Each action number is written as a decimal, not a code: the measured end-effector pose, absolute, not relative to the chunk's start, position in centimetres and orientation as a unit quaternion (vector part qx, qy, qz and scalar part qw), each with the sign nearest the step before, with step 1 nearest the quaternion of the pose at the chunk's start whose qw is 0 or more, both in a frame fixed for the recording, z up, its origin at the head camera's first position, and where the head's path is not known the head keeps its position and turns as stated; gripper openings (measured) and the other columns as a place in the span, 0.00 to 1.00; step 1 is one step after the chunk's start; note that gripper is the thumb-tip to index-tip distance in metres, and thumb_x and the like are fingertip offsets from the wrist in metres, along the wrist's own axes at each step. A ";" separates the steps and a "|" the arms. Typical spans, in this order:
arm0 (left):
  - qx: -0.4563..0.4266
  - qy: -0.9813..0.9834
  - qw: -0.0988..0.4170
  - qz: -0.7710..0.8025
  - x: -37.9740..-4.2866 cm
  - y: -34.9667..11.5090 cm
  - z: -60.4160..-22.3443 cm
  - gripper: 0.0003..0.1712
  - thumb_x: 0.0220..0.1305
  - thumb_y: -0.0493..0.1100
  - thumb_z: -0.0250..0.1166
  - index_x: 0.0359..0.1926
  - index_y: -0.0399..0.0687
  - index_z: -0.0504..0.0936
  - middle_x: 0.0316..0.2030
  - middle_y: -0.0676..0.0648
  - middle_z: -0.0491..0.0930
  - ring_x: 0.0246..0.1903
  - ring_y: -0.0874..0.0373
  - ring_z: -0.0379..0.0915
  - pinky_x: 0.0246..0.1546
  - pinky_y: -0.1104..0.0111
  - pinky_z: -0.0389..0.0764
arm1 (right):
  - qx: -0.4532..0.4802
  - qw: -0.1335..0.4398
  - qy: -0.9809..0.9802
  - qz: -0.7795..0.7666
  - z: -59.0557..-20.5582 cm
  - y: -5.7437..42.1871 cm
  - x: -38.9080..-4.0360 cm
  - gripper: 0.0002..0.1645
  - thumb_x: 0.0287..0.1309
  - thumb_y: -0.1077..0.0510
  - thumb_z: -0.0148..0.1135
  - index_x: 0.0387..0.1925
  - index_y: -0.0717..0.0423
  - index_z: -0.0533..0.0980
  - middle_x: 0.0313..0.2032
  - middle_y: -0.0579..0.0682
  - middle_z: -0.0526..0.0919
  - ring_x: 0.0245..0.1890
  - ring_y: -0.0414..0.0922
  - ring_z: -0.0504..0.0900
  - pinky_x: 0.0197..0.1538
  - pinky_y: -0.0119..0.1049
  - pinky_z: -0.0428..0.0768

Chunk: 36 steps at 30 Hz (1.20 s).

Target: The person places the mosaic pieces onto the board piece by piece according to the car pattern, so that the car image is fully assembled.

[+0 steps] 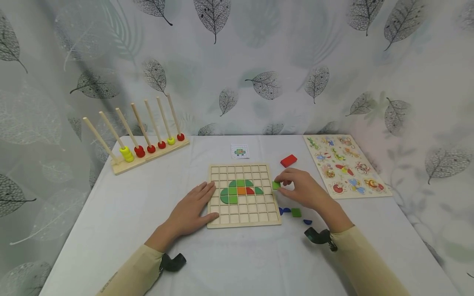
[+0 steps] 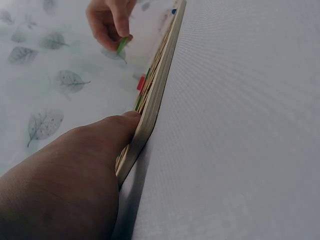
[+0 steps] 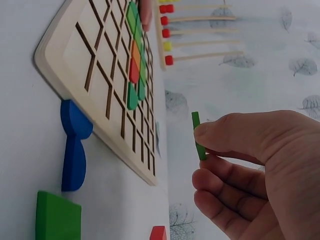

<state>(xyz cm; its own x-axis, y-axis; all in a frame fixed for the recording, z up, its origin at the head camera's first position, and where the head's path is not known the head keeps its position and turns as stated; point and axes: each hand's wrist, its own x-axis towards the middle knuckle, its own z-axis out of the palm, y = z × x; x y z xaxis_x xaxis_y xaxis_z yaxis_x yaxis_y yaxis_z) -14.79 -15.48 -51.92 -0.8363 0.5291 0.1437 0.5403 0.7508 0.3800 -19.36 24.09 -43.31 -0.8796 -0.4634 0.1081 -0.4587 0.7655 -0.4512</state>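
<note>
Apparently, your left hand (image 1: 189, 210), fingers extended, is steadying the board (image 1: 254, 217); your right hand (image 1: 303, 188) is pinching a green square (image 1: 275, 186).

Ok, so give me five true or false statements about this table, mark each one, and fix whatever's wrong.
1. The right hand pinches a green piece. True.
2. The left hand grips a peg of the peg stand. False: the left hand touches the left side of the grid board.
3. An orange square sits in the grid board. True.
4. The red block lies inside the grid board. False: the red block is off the board, on the table.
5. The peg stand has seven pegs. True.
</note>
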 end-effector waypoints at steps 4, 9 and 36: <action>-0.285 -0.935 0.015 -0.208 -14.8 -15.5 -51.9 0.54 0.75 0.69 0.63 0.86 0.42 0.58 0.85 0.46 0.53 0.84 0.46 0.45 0.82 0.50 0.54 | -0.244 0.008 0.941 -0.235 -43.2 23.3 -19.3 0.15 0.62 0.61 0.80 0.50 0.51 0.89 0.44 0.44 0.85 0.44 0.44 0.80 0.48 0.43 0.85; -0.287 -0.935 0.016 -0.209 -14.8 -15.6 -51.8 0.54 0.74 0.69 0.63 0.86 0.42 0.58 0.85 0.46 0.53 0.84 0.46 0.45 0.82 0.50 0.54 | -0.259 0.002 0.936 -0.238 -43.1 22.6 -19.4 0.15 0.61 0.61 0.81 0.50 0.51 0.90 0.44 0.42 0.84 0.43 0.44 0.80 0.47 0.42 0.85; -0.290 -0.934 0.019 -0.207 -14.8 -15.6 -52.0 0.54 0.75 0.69 0.62 0.86 0.41 0.58 0.85 0.46 0.54 0.84 0.46 0.46 0.82 0.49 0.55 | -0.309 0.018 0.916 -0.256 -43.8 18.9 -19.5 0.15 0.63 0.58 0.80 0.51 0.51 0.89 0.45 0.41 0.85 0.43 0.41 0.81 0.48 0.38 0.87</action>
<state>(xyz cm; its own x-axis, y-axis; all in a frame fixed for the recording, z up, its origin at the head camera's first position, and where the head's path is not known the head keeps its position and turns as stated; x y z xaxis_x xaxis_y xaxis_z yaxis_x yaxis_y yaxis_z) -14.82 -15.64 -51.99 -0.8315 0.5335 0.1546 0.5488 0.7464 0.3764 -19.47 18.89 -43.80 -0.8086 -0.5746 0.1261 -0.5567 0.6782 -0.4797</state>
